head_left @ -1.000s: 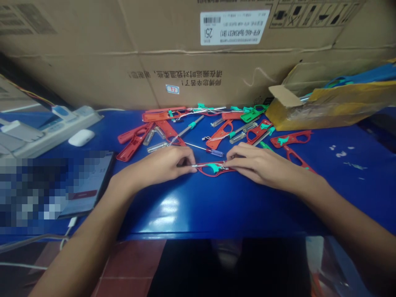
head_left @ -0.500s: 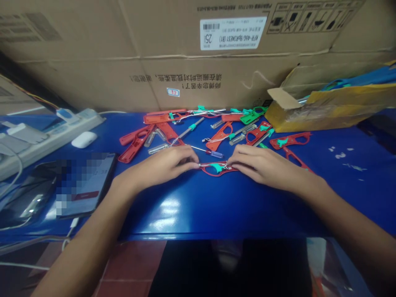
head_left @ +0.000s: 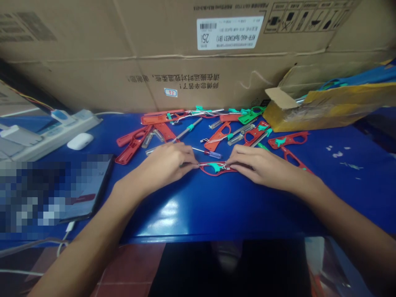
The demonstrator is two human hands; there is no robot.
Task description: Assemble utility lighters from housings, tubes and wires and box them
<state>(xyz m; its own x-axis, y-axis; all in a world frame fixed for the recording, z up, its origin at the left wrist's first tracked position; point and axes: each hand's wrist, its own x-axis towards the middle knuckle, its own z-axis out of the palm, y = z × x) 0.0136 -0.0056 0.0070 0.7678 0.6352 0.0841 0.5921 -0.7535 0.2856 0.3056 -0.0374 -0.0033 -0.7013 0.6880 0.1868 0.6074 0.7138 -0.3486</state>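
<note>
Between my hands, on the blue table, lies a red plastic casing (head_left: 211, 173) with a green trigger piece (head_left: 215, 167) and thin white wires in it. My left hand (head_left: 170, 163) pinches the casing's left end, fingertips pressed together. The fingers of my right hand (head_left: 258, 163) are closed on the casing's right part, beside the white wires. Just behind the casing is a screwdriver (head_left: 213, 154) with a clear purple handle. More red casings (head_left: 218, 138), clear tubes and metal rods with green parts lie farther back.
A large cardboard box (head_left: 102, 82) stands along the back. At the right is an open yellow-taped box (head_left: 340, 107) with blue items. On the left are a power strip (head_left: 62, 134), a white earphone case (head_left: 80, 141), a phone (head_left: 95, 185) and cables.
The view has shifted slightly. Both hands stay at the red casing, with only small finger movements; the green trigger piece sits a little farther left in it.
</note>
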